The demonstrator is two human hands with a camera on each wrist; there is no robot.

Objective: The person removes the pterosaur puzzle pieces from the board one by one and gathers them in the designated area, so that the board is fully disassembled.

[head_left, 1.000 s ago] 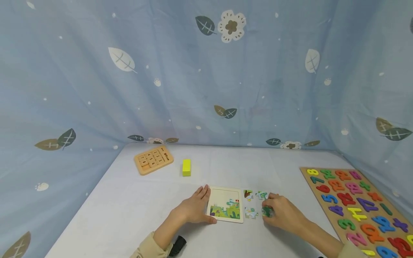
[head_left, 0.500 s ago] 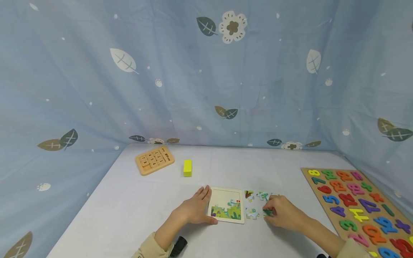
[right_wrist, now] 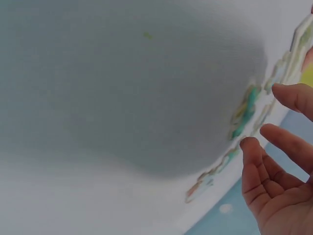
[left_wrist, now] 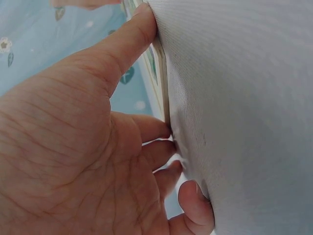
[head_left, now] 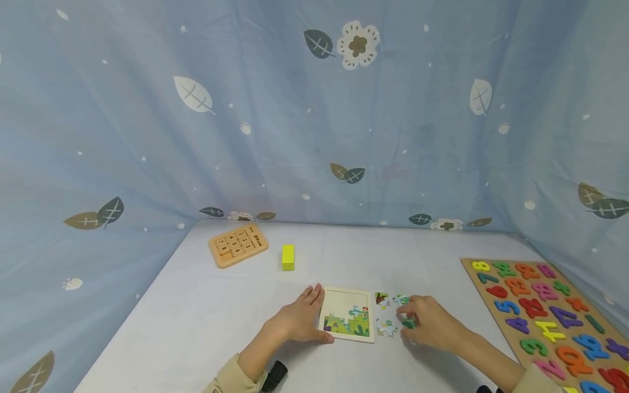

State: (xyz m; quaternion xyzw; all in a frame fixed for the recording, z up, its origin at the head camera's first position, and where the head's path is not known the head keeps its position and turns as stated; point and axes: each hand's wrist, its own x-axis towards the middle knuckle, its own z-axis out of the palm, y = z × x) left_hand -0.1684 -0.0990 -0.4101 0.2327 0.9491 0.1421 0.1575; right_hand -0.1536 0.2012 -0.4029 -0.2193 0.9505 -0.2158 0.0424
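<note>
A square puzzle tray lies on the white table, its lower part filled with joined green puzzle pieces. My left hand rests against it, fingers along the left edge and thumb at the near edge. To the right, my right hand hovers with thumb and fingers apart around a dark green puzzle piece. In the right wrist view that piece lies on the table, beside the fingertips. Other loose pieces sit between tray and hand: a brown-leaf one, a pale one, and one partly covered.
A yellow block stands behind the tray. Farther left lies a wooden number-slide puzzle. A board of coloured numbers takes up the right side. Patterned blue cloth hangs behind the table.
The right thumb and fingers, earlier close together on the dark green piece, have spread apart. The left hand stays against the tray. The head view has shifted slightly.
</note>
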